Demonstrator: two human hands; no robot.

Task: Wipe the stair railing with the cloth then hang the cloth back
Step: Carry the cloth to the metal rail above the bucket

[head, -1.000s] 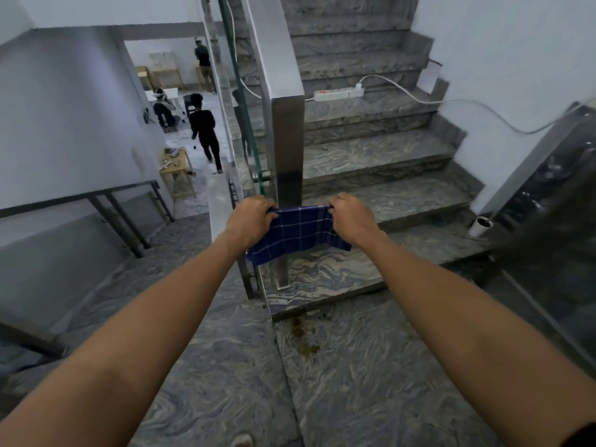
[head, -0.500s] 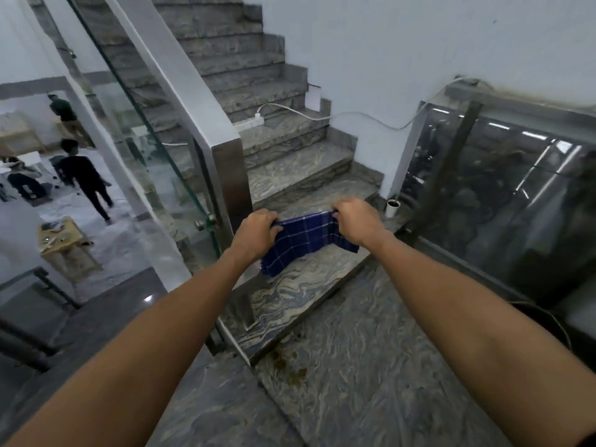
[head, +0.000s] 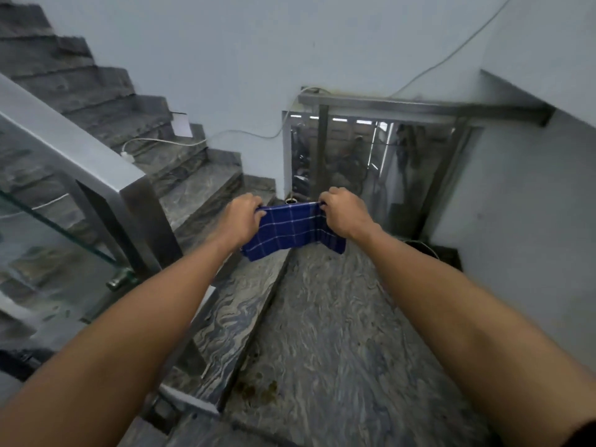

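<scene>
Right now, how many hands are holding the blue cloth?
2: left hand grips the cloth's left end, right hand its right end, stretched between them.

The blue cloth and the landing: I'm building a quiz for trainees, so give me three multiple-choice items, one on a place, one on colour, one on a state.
1. Where is the steel handrail relative to the cloth?
A. to its left
B. to its right
C. directly beneath it

2. What colour is the cloth?
A. red with dots
B. blue with white check lines
C. plain green

3. How is the cloth held?
A. draped over the rail
B. lying on the floor
C. stretched between the left hand and the right hand

Answers: 1 A, the rail slopes down the left side of the view; 2 B, white lines cross blue fabric; 3 C, each hand grips one upper end in mid-air.
</scene>
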